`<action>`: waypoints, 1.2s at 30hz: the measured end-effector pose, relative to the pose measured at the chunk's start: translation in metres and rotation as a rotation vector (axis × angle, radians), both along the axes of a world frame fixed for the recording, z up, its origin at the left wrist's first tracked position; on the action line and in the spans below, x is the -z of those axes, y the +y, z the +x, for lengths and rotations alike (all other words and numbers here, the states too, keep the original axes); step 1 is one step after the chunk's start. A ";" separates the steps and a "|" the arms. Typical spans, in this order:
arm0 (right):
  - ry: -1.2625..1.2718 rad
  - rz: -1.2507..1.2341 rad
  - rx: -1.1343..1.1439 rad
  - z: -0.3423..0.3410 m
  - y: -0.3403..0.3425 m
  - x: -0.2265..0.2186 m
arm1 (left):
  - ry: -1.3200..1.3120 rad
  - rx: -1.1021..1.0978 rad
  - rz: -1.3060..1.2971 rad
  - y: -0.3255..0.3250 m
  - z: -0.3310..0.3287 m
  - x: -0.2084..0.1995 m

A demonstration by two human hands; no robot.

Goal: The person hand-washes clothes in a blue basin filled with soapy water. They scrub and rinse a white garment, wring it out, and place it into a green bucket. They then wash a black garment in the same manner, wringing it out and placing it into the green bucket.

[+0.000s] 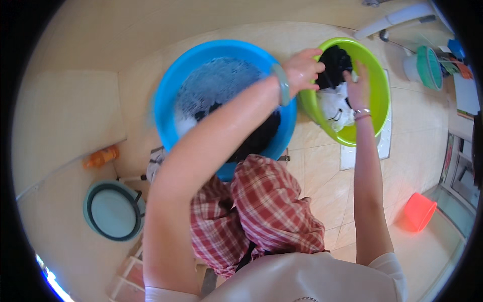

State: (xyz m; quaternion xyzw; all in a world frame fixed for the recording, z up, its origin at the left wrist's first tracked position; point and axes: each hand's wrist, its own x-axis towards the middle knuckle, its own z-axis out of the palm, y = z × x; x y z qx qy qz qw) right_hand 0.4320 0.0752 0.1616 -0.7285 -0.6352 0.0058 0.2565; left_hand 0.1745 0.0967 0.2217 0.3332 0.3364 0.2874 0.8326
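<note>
A lime green basin (384, 108) stands at the right, holding a black garment (336, 59) and a white garment with dark lines (334, 106). My left hand (302, 69), with a pale green bangle at its wrist, reaches over the basin's left rim. Its fingers are spread at the edge of the black garment. Inside the basin is my right hand (357, 91), slightly blurred, fingers apart beside both garments. Under my left forearm, a large blue tub (166, 110) contains foamy water (216, 80) and dark cloth (261, 138), partly hidden by the arm.
Left on the floor are an orange bottle (101, 157) and a grey-green basin (113, 210). A coral red bucket (419, 212) sits at the right, below a green-and-white bucket (426, 69). A white floor panel (385, 141) lies partly beneath the green basin. White pipes (395, 20) run behind it.
</note>
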 end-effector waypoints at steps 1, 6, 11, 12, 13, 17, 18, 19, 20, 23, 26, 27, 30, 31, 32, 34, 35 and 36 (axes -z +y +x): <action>-0.091 0.099 -0.050 -0.034 -0.011 -0.020 | 0.043 -0.016 0.005 0.000 -0.034 0.010; 0.665 -0.201 -0.396 -0.170 -0.045 -0.044 | 0.361 -0.124 0.035 -0.019 -0.164 0.060; 0.186 -0.584 -1.038 -0.261 -0.069 0.053 | 0.746 0.085 0.126 -0.085 -0.241 0.189; 0.055 -0.642 -1.107 -0.274 -0.080 0.069 | 0.874 0.133 0.203 -0.104 -0.254 0.210; -0.077 -0.694 -1.174 -0.283 -0.090 0.084 | 1.002 0.185 0.282 -0.124 -0.265 0.226; -0.238 -0.849 -1.128 -0.283 -0.096 0.124 | 1.314 0.307 0.568 -0.178 -0.280 0.236; -0.119 -0.858 -0.985 -0.274 -0.094 0.126 | 1.379 0.441 0.549 -0.178 -0.274 0.227; 0.049 -0.657 -0.874 -0.260 -0.093 0.141 | 1.388 0.448 0.546 -0.175 -0.273 0.227; 0.239 -0.550 -0.784 -0.247 -0.085 0.149 | 1.399 0.459 0.539 -0.173 -0.271 0.227; 0.767 -0.804 -0.222 -0.205 -0.066 0.167 | 1.383 0.410 0.636 -0.173 -0.276 0.230; 0.689 -0.798 -0.225 -0.193 -0.057 0.167 | 1.270 0.286 0.442 -0.169 -0.285 0.208; 0.610 -0.777 -0.292 -0.197 -0.058 0.168 | 1.226 0.243 0.321 -0.168 -0.292 0.196; 0.197 -0.892 -0.501 -0.230 -0.063 0.137 | 0.975 -0.058 0.244 -0.172 -0.311 0.175; -0.061 -0.851 -0.592 -0.239 -0.068 0.126 | 0.873 -0.106 0.188 -0.166 -0.311 0.161; -0.211 -0.820 -0.686 -0.248 -0.071 0.116 | 0.867 -0.114 0.237 -0.161 -0.310 0.150; -0.182 -0.835 -0.724 -0.255 -0.079 0.119 | 0.936 -0.127 0.240 -0.157 -0.309 0.132; -0.087 -0.876 -0.720 -0.257 -0.082 0.126 | 0.976 -0.138 0.242 -0.157 -0.310 0.123; 0.001 -0.845 -0.771 -0.255 -0.088 0.128 | 1.031 -0.161 0.261 -0.159 -0.313 0.119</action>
